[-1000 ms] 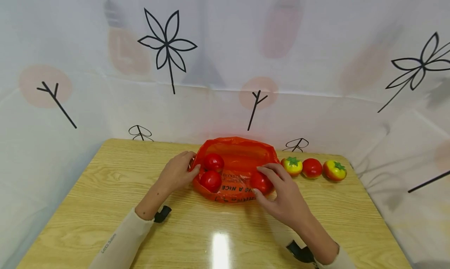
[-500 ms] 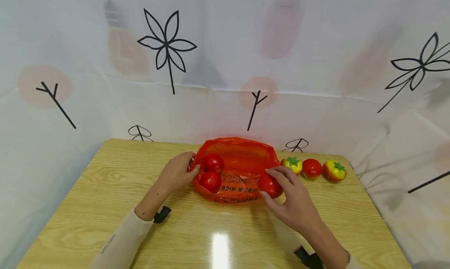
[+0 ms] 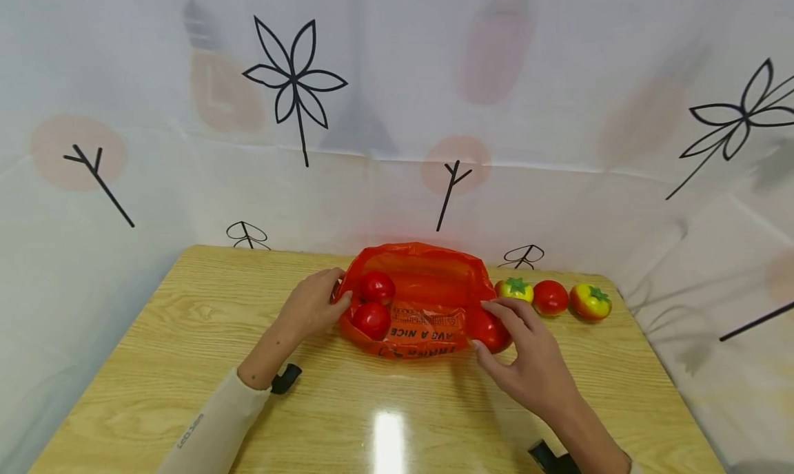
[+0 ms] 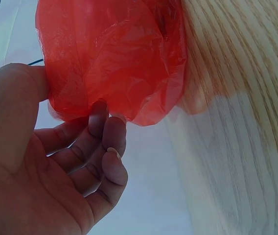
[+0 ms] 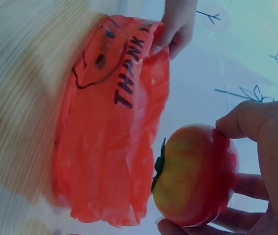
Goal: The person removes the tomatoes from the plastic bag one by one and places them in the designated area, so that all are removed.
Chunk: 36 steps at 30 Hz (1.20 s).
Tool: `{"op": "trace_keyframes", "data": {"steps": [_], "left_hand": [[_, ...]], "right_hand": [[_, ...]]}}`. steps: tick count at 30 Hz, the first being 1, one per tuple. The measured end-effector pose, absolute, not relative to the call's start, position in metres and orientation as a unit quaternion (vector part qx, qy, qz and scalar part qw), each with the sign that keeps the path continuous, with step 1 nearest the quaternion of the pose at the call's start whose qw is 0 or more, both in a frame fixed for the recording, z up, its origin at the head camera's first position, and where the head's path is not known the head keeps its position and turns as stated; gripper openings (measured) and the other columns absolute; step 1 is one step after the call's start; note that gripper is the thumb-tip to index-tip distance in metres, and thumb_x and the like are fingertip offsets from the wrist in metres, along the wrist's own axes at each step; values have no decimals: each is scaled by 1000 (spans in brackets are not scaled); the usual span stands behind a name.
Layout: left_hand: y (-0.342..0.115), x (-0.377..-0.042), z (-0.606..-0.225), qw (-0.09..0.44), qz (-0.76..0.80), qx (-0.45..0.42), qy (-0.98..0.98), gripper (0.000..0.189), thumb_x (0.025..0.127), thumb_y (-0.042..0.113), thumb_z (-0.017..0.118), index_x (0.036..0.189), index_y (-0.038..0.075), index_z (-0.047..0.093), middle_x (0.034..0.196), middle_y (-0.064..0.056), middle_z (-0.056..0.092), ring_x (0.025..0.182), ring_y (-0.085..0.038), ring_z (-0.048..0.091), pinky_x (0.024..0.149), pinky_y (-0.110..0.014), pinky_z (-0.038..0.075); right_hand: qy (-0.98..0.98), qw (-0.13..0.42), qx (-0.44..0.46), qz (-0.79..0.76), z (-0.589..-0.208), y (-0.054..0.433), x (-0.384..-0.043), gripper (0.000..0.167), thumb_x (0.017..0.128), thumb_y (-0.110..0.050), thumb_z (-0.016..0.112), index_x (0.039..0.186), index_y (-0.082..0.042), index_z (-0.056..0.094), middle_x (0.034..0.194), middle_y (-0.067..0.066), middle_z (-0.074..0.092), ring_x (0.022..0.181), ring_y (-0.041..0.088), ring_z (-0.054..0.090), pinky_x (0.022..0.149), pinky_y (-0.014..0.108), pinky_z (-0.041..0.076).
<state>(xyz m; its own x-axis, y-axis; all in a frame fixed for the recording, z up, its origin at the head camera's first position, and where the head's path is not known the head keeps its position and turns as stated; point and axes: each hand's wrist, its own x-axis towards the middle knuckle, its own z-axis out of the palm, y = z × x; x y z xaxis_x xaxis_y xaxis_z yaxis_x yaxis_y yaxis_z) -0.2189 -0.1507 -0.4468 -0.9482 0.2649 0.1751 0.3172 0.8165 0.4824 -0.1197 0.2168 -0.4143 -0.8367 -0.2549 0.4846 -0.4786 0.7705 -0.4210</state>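
An orange-red plastic bag [image 3: 428, 264] with black print lies on the table with its mouth spread wide. My left hand [image 3: 313, 302] holds the left side of its rim between thumb and fingers; the left wrist view shows the thin film of the bag [image 4: 114, 54] against the fingertips. Two red tomatoes [image 3: 377, 287] sit inside at the left. My right hand [image 3: 533, 357] grips a third tomato [image 3: 490, 331] at the bag's right end. Close up in the right wrist view, this red-yellow tomato [image 5: 195, 176], its green calyx towards the bag, is between thumb and fingers.
Right of the bag a row stands along the back: a yellow tomato with green leaves [image 3: 516, 291], a red tomato [image 3: 550, 297] and a red-yellow tomato [image 3: 591, 302]. A patterned cloth [image 3: 397, 191] hangs behind the wooden table [image 3: 322, 405].
My right hand has shifted to the right with its tomato, from over the bag's opening to its right end. The left hand and the two tomatoes inside have stayed in place.
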Motion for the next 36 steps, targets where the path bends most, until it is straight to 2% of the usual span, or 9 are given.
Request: {"op": "trace_keyframes", "data": {"steps": [10, 27, 36], "left_hand": [[-151, -218, -447, 55, -262, -161, -950, 28, 99, 20, 66, 122, 5, 67, 104, -6, 70, 86, -22, 61, 75, -36, 56], [-150, -219, -447, 53, -262, -160, -950, 28, 99, 20, 66, 123, 5, 66, 103, -5, 69, 85, -22, 60, 75, -35, 56], [-151, -219, -448, 53, -264, -164, -949, 24, 98, 17, 66, 119, 6, 67, 101, -4, 69, 85, -21, 61, 76, -37, 56]], "right_hand": [[-919, 226, 194, 260, -412, 227, -121, 53, 83, -14, 87, 132, -8, 68, 131, 9, 62, 112, 31, 66, 81, 52, 64], [-918, 247, 169, 260, -410, 253, -134, 51, 79, -10, 87, 125, -2, 68, 124, 16, 63, 107, 36, 63, 75, 60, 62], [-926, 231, 151, 259, -410, 260, -138, 47, 80, -10, 85, 122, -2, 68, 123, 18, 64, 107, 39, 63, 74, 63, 62]]}}
